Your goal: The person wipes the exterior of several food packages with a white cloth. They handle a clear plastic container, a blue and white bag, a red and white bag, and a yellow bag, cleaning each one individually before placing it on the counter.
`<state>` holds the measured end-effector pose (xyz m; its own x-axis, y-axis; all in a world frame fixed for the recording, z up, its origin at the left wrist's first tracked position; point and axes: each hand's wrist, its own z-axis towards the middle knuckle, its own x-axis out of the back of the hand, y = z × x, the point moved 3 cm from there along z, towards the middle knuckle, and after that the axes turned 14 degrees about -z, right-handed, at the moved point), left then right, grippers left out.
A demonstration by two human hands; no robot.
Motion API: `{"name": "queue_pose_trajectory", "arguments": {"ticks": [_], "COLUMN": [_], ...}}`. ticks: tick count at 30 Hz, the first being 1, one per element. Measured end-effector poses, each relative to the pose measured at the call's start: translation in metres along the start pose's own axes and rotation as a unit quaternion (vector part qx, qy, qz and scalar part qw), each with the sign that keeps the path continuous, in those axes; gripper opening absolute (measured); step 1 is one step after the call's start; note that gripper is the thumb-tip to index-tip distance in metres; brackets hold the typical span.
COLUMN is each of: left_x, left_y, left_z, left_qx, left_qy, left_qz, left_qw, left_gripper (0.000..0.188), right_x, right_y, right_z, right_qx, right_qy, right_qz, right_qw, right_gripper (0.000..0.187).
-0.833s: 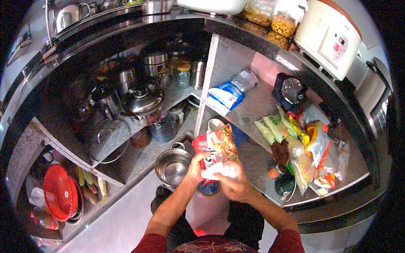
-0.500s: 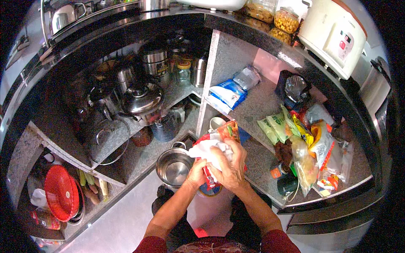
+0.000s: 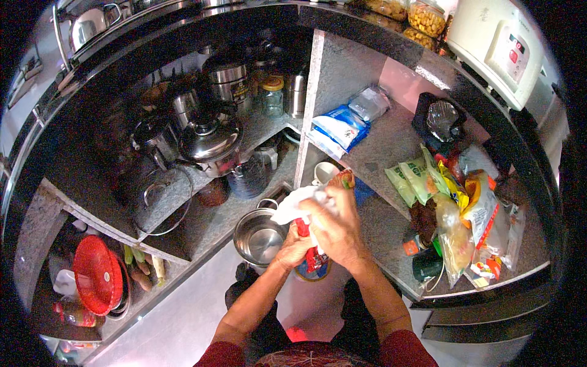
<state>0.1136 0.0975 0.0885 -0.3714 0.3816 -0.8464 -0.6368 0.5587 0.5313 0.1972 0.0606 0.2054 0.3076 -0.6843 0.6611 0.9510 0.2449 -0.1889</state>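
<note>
Through the head camera I see two bare hands at work above the floor, in front of speckled stone shelves. The left hand (image 3: 295, 249) has its fingers closed on the lower part of a red packet (image 3: 317, 259), which is of soft, glossy plastic with a crinkled end hanging down below the hands. The right hand (image 3: 342, 235) has its fingers bent over a crumpled white cloth (image 3: 293, 205), and it holds this against the packet; some fingers are blurred, so I cannot tell how tightly they press. The cloth looks soft and folded, without shine, and one loose part points to the left. The packet is thus between the two hands, mostly covered, with its far corner showing beyond the right hand.

Just left of the hands is an open round pot (image 3: 262, 240) of polished steel, with a loop handle. Past the packet I see a smooth white cup (image 3: 326, 174). On the left shelves there are a shiny pot with a domed lid (image 3: 211, 147) and a wide red plastic basin (image 3: 98, 275). On the right, pale green packets (image 3: 416, 178) lie wrinkled among other bags.
</note>
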Motion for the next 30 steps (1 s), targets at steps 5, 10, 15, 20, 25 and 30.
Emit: {"name": "queue_pose_trajectory", "arguments": {"ticks": [5,10,15,20,25,30], "left_x": [0.001,-0.033,0.014,0.021,-0.009,0.006], "left_y": [0.01,0.016,-0.004,-0.006,0.004,-0.002], "left_z": [0.004,0.007,0.009,0.008,0.004,0.004], "left_qx": [-0.046,-0.058,0.059,0.004,0.038,0.075], "left_qy": [-0.009,-0.048,-0.012,0.0,0.02,0.029], "left_qz": [0.201,0.141,0.057,0.041,0.037,0.053], "left_qw": [0.978,0.987,0.997,0.999,0.998,0.995], "left_gripper": [0.059,0.065,0.067,0.065,0.07,0.078], "right_x": [-0.005,-0.008,-0.011,-0.008,-0.007,-0.01], "right_y": [0.011,0.05,0.022,0.006,0.053,0.067], "right_z": [0.003,-0.006,-0.016,-0.017,-0.022,-0.027], "right_qx": [-0.017,-0.192,-0.098,-0.008,-0.181,-0.252], "right_qy": [0.005,0.091,0.102,0.052,0.105,0.13], "right_qz": [0.035,-0.015,0.06,-0.015,-0.024,-0.002], "right_qw": [0.999,0.977,0.988,0.998,0.978,0.959], "right_gripper": [0.029,0.014,0.021,0.031,0.028,0.025]}}
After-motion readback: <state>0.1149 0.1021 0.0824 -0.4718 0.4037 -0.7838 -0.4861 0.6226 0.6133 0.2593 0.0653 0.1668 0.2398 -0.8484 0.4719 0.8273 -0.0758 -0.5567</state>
